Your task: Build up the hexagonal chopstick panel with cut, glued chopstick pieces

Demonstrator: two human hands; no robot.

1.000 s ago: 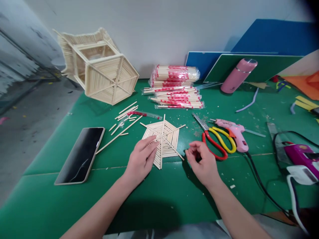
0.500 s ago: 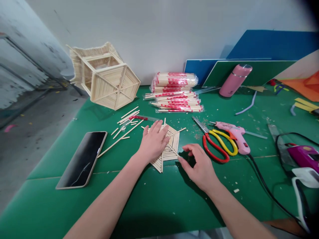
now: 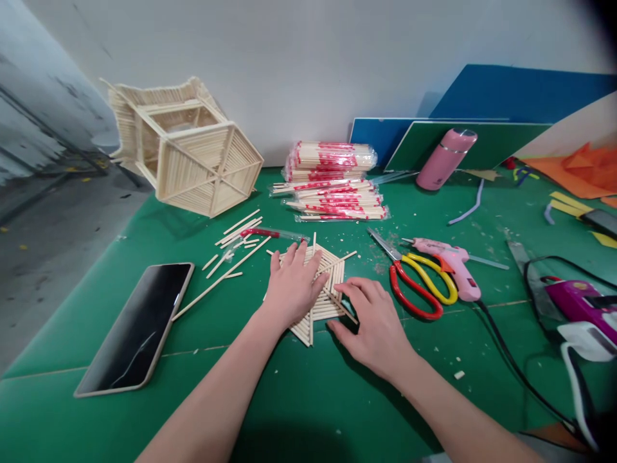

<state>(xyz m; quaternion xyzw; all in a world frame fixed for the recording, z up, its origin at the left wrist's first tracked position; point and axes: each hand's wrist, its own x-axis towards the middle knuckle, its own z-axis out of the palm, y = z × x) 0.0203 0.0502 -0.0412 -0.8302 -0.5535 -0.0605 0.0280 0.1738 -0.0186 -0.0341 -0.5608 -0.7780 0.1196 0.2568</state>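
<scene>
A panel of thin wooden sticks (image 3: 330,307), laid in rings between crossing spokes, lies flat on the green table. My left hand (image 3: 293,283) rests on its left half with the fingers spread, hiding that side. At the panel's lower right edge is my right hand (image 3: 378,325), its thumb and forefinger apart on either side of a spoke end. The forefinger touches or hovers just over the sticks; I cannot tell which. Loose sticks (image 3: 226,276), some cut short, lie to the left beside a torn red-and-clear wrapper (image 3: 267,233).
Behind stand a hexagonal stick-built model (image 3: 212,170) and wrapped stick bundles (image 3: 332,183). A phone (image 3: 139,328) lies left. On the right are scissors (image 3: 419,283), a pink glue gun (image 3: 446,257) with its cord, a pink bottle (image 3: 446,161) and a purple device (image 3: 581,302).
My right hand has shifted, its forefinger moving up and inward over the panel's right edge. My left hand stays on the panel. The whole view has turned slightly.
</scene>
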